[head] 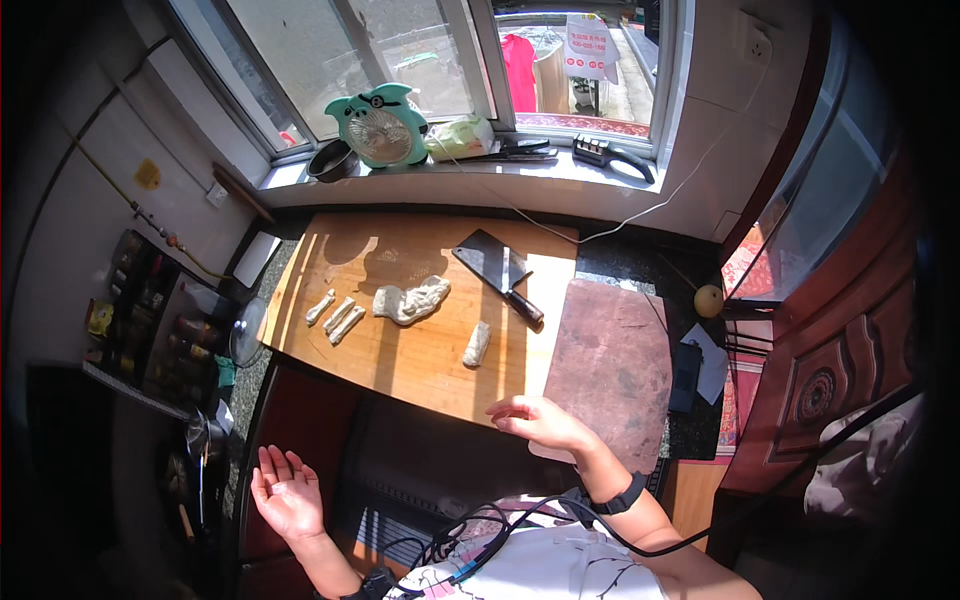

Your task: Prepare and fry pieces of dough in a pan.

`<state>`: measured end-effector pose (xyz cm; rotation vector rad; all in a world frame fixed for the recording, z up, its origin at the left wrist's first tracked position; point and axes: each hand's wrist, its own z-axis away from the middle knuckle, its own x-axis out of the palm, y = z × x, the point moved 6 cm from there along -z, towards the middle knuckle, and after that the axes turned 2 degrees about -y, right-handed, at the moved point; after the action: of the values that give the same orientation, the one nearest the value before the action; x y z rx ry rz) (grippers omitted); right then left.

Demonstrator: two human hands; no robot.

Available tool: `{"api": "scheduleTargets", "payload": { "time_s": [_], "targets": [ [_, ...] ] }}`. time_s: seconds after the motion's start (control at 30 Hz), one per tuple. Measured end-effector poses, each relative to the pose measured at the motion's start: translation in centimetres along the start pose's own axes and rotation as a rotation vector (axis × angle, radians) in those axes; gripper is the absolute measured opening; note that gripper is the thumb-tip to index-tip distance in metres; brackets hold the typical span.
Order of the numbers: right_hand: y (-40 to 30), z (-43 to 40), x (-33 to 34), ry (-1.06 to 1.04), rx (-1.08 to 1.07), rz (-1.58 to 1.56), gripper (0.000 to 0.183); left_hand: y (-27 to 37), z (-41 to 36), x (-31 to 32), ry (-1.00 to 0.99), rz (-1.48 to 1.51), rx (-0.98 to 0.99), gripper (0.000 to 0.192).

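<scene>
My left hand (289, 491) is held palm up, fingers apart and nothing in it, off the front left of a wooden board (420, 375). Over the board's front right edge is my right hand (536, 421), empty, its fingers loosely bent. A cylinder of dough (477, 344) lies on the board beyond it. Farther back, a larger torn lump of dough (411, 300) rests near the middle, with several small dough strips (345, 321) to its left. A cleaver (496, 271) lies at the back right, its handle pointing towards the front right.
A reddish-brown slab (607, 360) adjoins the board on the right. The windowsill holds a green fan (381, 135), a dark bowl (332, 161), knives (517, 152) and a knife sharpener (611, 157). A white cord (630, 219) hangs behind the board. Jars on a rack (169, 322) stand left.
</scene>
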<state>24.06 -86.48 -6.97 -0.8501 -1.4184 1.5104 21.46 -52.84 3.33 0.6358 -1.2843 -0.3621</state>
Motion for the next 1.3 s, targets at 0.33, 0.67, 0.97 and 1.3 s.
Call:
{"api": "scheduleTargets", "payload": {
  "time_s": [0.33,0.67,0.97,1.3],
  "targets": [
    [-3.1,-10.6,18.4,-0.261,-0.06,0.196,0.029,16.7,3.5,-15.8,0.198,0.069,0.441,0.027],
    [-3.8,-19.7,35.5,-0.515,0.017,0.175,0.027,28.5,8.5,-27.4,0.42,-0.016,0.749,0.031],
    [-3.4,-26.6,50.8,-0.825,0.09,0.27,0.024,33.6,15.6,-32.5,0.629,0.069,1.069,0.029],
    [-0.2,-37.5,66.3,-0.915,0.006,0.214,0.014,37.9,18.8,-34.4,0.932,-0.005,1.331,0.03]
  ]
}}
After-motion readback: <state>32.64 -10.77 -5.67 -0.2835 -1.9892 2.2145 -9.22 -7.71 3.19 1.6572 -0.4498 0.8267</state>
